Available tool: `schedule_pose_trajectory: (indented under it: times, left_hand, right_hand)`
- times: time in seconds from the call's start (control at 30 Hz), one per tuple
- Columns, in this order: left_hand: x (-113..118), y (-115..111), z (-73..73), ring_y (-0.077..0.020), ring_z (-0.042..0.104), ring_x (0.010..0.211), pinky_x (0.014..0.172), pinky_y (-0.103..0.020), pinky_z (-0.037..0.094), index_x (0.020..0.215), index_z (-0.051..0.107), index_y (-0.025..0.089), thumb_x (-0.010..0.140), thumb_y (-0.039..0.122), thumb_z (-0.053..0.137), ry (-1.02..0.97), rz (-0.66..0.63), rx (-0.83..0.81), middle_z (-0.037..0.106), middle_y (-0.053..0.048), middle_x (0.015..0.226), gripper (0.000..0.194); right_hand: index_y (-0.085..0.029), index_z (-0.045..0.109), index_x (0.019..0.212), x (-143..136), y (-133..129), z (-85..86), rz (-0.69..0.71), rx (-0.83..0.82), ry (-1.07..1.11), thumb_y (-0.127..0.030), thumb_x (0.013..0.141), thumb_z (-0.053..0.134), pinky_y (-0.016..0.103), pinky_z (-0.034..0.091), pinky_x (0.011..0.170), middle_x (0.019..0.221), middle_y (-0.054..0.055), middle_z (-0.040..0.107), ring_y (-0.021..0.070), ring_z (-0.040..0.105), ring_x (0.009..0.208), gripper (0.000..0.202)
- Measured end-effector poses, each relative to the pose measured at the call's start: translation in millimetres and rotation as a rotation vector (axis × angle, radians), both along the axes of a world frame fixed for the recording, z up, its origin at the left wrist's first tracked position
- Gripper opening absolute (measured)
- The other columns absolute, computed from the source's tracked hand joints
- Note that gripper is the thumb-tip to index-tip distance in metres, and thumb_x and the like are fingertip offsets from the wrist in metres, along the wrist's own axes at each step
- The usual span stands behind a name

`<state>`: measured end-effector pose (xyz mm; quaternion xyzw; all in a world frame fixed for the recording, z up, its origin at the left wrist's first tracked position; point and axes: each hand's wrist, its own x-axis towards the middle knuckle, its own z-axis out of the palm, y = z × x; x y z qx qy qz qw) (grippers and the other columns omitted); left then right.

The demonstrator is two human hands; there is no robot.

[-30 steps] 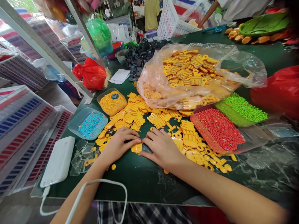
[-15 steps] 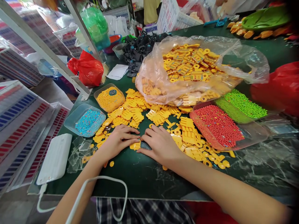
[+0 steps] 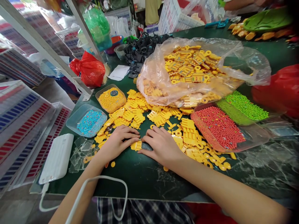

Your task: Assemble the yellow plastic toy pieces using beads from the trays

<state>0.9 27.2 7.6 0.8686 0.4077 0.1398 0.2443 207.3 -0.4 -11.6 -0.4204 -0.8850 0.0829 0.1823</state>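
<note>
A small yellow plastic piece (image 3: 136, 145) lies on the green table between my two hands. My left hand (image 3: 119, 139) has its fingers closed on the piece's left and upper edge. From the other side, my right hand (image 3: 161, 144) is bent with thumb and fingertips at the piece's right edge; whether it pinches anything small is hidden. Just beyond both hands spreads a pile of flat yellow plastic parts (image 3: 133, 113). More yellow parts, some ring-shaped or round (image 3: 207, 149), lie to the right of my right hand.
Trays of yellow beads (image 3: 111, 98), blue beads (image 3: 90, 123), red beads (image 3: 219, 127) and green beads (image 3: 247, 105) flank the pile. Behind sits a clear bag (image 3: 151, 77) of yellow pieces. A white power bank (image 3: 56, 158) with its cable lies left. A person's arm (image 3: 240, 4) shows at top right.
The whole view has shifted slightly. My hands stay at the yellow piece with almost the same grip. At the far right, the other person's arm has come further into view.
</note>
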Motion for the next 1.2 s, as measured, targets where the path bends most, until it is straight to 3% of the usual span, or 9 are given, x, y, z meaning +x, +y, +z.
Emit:
schedule_pose_trajectory:
  times: [0.23, 0.3, 0.47, 0.53, 0.63, 0.77, 0.9, 1.03, 1.2]
  left_hand:
    - [4, -3, 8.2, -0.0196, 0.063, 0.091, 0.087, -0.036, 0.046, 0.089, 0.075, 0.024, 0.096, 0.043, 0.052, -0.043, 0.096, 0.098, 0.074, -0.003, 0.095, 0.03]
    - [-6, 0, 17.5, -0.0199, 0.064, 0.089, 0.087, -0.036, 0.046, 0.085, 0.074, 0.024, 0.094, 0.046, 0.054, -0.067, 0.236, 0.204, 0.074, -0.003, 0.092, 0.031]
    - [-68, 9, 34.3, -0.0259, 0.062, 0.095, 0.09, -0.042, 0.046, 0.081, 0.07, 0.024, 0.089, 0.05, 0.054, 0.124, 0.819, 0.434, 0.073, -0.004, 0.097, 0.032]
    - [-90, 12, 36.0, -0.0286, 0.063, 0.095, 0.09, -0.044, 0.046, 0.083, 0.071, 0.024, 0.089, 0.051, 0.05, 0.292, 0.876, 0.395, 0.072, -0.007, 0.105, 0.035]
    - [-95, 19, 42.5, -0.0284, 0.065, 0.091, 0.087, -0.042, 0.048, 0.096, 0.072, 0.022, 0.091, 0.047, 0.043, 0.421, 0.836, 0.325, 0.071, -0.01, 0.111, 0.038]
    - [-61, 45, 64.3, -0.0244, 0.066, 0.088, 0.08, -0.034, 0.05, 0.105, 0.07, 0.02, 0.093, 0.045, 0.042, 0.384, 0.716, 0.286, 0.073, -0.007, 0.106, 0.039]
    - [-30, 91, 80.7, -0.0258, 0.066, 0.099, 0.083, -0.032, 0.049, 0.11, 0.07, 0.018, 0.093, 0.036, 0.043, 0.612, 0.577, 0.229, 0.072, -0.009, 0.113, 0.036]
    - [-22, 133, 83.7, -0.0232, 0.069, 0.091, 0.075, -0.025, 0.049, 0.105, 0.074, 0.016, 0.084, 0.025, 0.054, 0.821, 0.409, -0.043, 0.075, -0.011, 0.105, 0.03]
    - [-21, 156, 79.5, -0.0197, 0.069, 0.076, 0.064, -0.021, 0.049, 0.085, 0.078, 0.018, 0.068, 0.018, 0.066, 0.857, 0.292, -0.195, 0.077, -0.004, 0.079, 0.02]
  right_hand:
    - [-0.018, 0.07, 0.09, 0, -1, -2.5, -0.017, 0.028, 0.017, -0.05, 0.079, 0.071, 0.033, 0.035, 0.072, 0.084, 0.004, 0.064, 0.0211, 0.053, 0.086, 0.033]
    - [-0.019, 0.069, 0.086, 0, 0, -3.7, -0.014, 0.028, 0.03, -0.049, 0.078, 0.073, 0.032, 0.036, 0.071, 0.083, 0.003, 0.064, 0.0204, 0.053, 0.085, 0.031]
    - [-0.02, 0.067, 0.083, 0, 2, -5.7, 0.011, 0.021, 0.076, -0.047, 0.078, 0.074, 0.032, 0.038, 0.072, 0.082, 0.002, 0.063, 0.0196, 0.054, 0.083, 0.028]
    - [-0.02, 0.066, 0.083, 1, 3, -5.6, 0.022, 0.026, 0.081, -0.046, 0.079, 0.073, 0.032, 0.039, 0.072, 0.082, 0.002, 0.063, 0.0194, 0.055, 0.082, 0.028]
    - [-0.019, 0.064, 0.083, 1, 3, -4.3, 0.042, 0.04, 0.084, -0.044, 0.079, 0.074, 0.033, 0.04, 0.072, 0.083, 0.003, 0.064, 0.0198, 0.055, 0.083, 0.028]
    - [-0.019, 0.063, 0.083, 0, 3, -2.1, 0.056, 0.084, 0.075, -0.043, 0.077, 0.075, 0.032, 0.038, 0.07, 0.081, 0.003, 0.063, 0.0212, 0.055, 0.082, 0.028]
    - [-0.019, 0.063, 0.08, 0, 3, -1.9, 0.055, 0.115, 0.066, -0.044, 0.076, 0.076, 0.032, 0.037, 0.068, 0.079, 0.002, 0.062, 0.0211, 0.054, 0.081, 0.028]
    - [-0.02, 0.062, 0.079, 0, 2, -2.7, 0.04, 0.128, 0.077, -0.043, 0.075, 0.077, 0.032, 0.037, 0.069, 0.079, 0.002, 0.062, 0.0214, 0.054, 0.081, 0.027]
    - [-0.021, 0.062, 0.08, -1, 2, -3.5, 0.026, 0.133, 0.101, -0.043, 0.073, 0.079, 0.032, 0.039, 0.069, 0.08, 0.002, 0.062, 0.0205, 0.055, 0.08, 0.029]
